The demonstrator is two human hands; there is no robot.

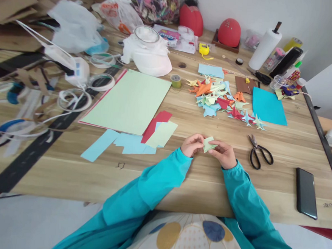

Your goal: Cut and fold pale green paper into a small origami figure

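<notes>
Between my two hands is a small folded piece of pale green paper. My left hand pinches its left edge, and my right hand grips its right side with thumb and fingers. Beyond the hands lies a heap of folded paper cranes in orange, red, green and blue. Black-handled scissors rest to the right of my right hand. Left of my left hand are cut paper pieces, among them a pale green one, a red one and light blue strips.
Large pale green sheets lie at centre left. A turquoise sheet is at the right, and a phone near the front edge. White cables and tape rolls crowd the left. A paper roll stands at the back right.
</notes>
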